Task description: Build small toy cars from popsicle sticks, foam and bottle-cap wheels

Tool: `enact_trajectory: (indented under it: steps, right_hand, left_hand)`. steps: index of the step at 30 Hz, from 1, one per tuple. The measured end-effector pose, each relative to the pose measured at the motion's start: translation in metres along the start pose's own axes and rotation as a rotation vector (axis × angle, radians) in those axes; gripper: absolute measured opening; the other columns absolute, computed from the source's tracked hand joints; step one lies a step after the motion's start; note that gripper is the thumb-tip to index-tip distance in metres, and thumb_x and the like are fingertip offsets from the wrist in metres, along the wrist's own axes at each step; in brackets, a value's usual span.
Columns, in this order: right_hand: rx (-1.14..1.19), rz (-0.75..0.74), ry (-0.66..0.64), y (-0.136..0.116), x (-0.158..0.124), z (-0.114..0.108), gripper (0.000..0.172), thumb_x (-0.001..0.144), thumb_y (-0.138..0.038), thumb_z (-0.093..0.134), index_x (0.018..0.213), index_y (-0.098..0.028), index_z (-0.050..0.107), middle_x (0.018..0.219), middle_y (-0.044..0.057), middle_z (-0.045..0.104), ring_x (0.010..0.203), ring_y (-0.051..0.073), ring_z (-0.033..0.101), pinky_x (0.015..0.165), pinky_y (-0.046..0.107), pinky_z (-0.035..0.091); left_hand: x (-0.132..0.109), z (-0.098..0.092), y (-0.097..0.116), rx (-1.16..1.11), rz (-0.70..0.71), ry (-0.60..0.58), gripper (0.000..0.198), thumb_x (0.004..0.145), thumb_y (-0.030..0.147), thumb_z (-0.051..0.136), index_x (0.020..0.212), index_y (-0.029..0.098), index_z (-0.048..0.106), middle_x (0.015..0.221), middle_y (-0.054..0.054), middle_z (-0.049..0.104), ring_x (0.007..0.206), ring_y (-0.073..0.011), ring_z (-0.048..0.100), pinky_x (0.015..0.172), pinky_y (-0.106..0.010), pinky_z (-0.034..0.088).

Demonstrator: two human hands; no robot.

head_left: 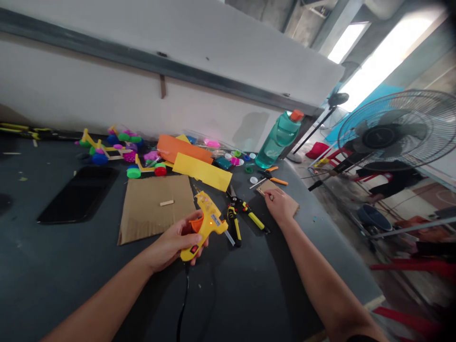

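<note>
- Our left hand [178, 243] is gripping a yellow hot glue gun [211, 219] above the counter [242, 294], its nozzle pointing far and to the left.
- A clear glue stick [230, 238] is protruding from its back, and a black cord [183, 304] is hanging from its handle.
- Our right hand [280, 204] is resting on a small cardboard piece [294, 205] at the right, fingers curling together; we cannot tell whether they are gripping anything.
- A larger cardboard sheet [149, 192] is lying left of the glue gun, carrying a short wooden strip [166, 203].
- Black-and-yellow-handled snips [234, 225] are lying between our hands.
- Orange-handled pliers [279, 181] and a teal bottle [276, 145] are sitting beyond our right hand.
- A yellow sheet [203, 172] is partly covering an orange sheet [183, 150] on the far side.
- A black smartphone [80, 194] is lying at the left.
</note>
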State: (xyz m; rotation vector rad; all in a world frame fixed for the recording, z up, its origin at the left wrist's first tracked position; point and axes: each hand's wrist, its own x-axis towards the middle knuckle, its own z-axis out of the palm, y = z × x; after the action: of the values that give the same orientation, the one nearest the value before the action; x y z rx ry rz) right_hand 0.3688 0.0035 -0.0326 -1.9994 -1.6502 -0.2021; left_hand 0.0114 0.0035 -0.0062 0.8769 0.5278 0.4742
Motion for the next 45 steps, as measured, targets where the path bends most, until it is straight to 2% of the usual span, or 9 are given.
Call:
enact_trajectory:
  steps: [10,14,19,20,25,30,33,39,45]
  right_hand:
    - [0.063,0.012,0.011,-0.002,-0.002,0.000,0.020,0.074,-0.022,0.047,0.076,-0.020,0.067,0.081,0.006,0.065,0.077,0.019,0.058,0.073,0.030,0.043]
    - [0.108,0.113,0.102,0.000,-0.001,0.000,0.021,0.075,-0.026,0.048,0.085,-0.016,0.063,0.075,0.007,0.063,0.066,0.018,0.056,0.066,0.031,0.044]
    - [0.324,0.191,0.209,-0.043,-0.009,-0.026,0.025,0.078,-0.029,0.048,0.098,-0.017,0.056,0.082,0.005,0.062,0.063,0.015,0.055,0.060,0.027,0.044]
    - [0.433,0.191,0.182,-0.059,-0.013,-0.033,0.022,0.077,-0.029,0.051,0.095,-0.018,0.057,0.079,0.004,0.061,0.064,0.015,0.055,0.060,0.027,0.044]
    - [0.891,0.249,-0.279,-0.139,-0.038,-0.059,0.016,0.076,-0.028,0.055,0.090,-0.019,0.055,0.068,-0.001,0.059,0.052,0.010,0.048,0.049,0.023,0.038]
    - [1.283,0.534,-0.417,-0.177,-0.061,-0.048,0.013,0.068,-0.021,0.061,0.080,-0.018,0.056,0.071,-0.001,0.059,0.053,0.008,0.047,0.049,0.022,0.037]
    - [1.453,0.611,-0.570,-0.196,-0.075,-0.037,0.023,0.067,-0.024,0.066,0.089,-0.018,0.061,0.081,0.002,0.061,0.065,0.012,0.053,0.058,0.024,0.042]
    - [1.567,0.533,-0.541,-0.229,-0.085,-0.019,0.022,0.069,-0.037,0.070,0.079,-0.019,0.063,0.060,-0.004,0.050,0.056,0.009,0.045,0.051,0.021,0.041]
    - [1.523,0.484,-0.344,-0.213,-0.083,-0.025,0.021,0.070,-0.032,0.068,0.087,-0.020,0.064,0.074,-0.001,0.062,0.064,0.012,0.054,0.059,0.023,0.045]
  left_hand:
    - [0.000,0.000,0.000,0.012,-0.005,0.011,0.081,0.074,0.023,0.063,0.138,0.015,0.012,0.077,-0.007,0.060,0.056,-0.0135,0.055,0.045,-0.025,0.046]
    - [-0.001,0.001,0.000,-0.016,0.009,0.027,0.083,0.075,0.020,0.062,0.139,0.015,0.009,0.077,-0.007,0.060,0.056,-0.0130,0.055,0.045,-0.024,0.046]
    - [0.001,0.000,-0.001,-0.063,0.070,0.015,0.082,0.077,0.018,0.061,0.140,0.017,0.008,0.078,-0.007,0.061,0.058,-0.0141,0.058,0.046,-0.023,0.048]
    - [0.001,0.000,-0.002,-0.075,0.084,0.011,0.080,0.077,0.019,0.061,0.139,0.017,0.010,0.079,-0.008,0.062,0.058,-0.0146,0.058,0.046,-0.024,0.048]
    - [0.001,-0.003,-0.001,-0.168,0.194,-0.032,0.068,0.074,0.020,0.065,0.132,0.018,0.028,0.084,-0.011,0.065,0.062,-0.0171,0.061,0.047,-0.025,0.050]
    - [0.000,-0.006,0.001,-0.266,0.289,-0.063,0.045,0.074,0.020,0.067,0.115,0.016,0.049,0.090,-0.012,0.067,0.067,-0.0171,0.062,0.052,-0.026,0.052]
    - [0.001,-0.007,0.000,-0.294,0.279,-0.114,0.036,0.072,0.022,0.069,0.104,0.013,0.055,0.091,-0.012,0.067,0.070,-0.0178,0.063,0.055,-0.026,0.053]
    - [0.002,-0.004,-0.003,-0.335,0.248,-0.100,0.059,0.068,0.020,0.074,0.121,0.016,0.047,0.060,0.001,0.062,0.059,-0.0160,0.062,0.053,-0.030,0.055]
    - [0.000,-0.001,-0.004,-0.187,0.151,-0.085,0.061,0.068,0.034,0.072,0.121,0.018,0.048,0.082,-0.007,0.067,0.070,-0.0181,0.066,0.057,-0.026,0.054]
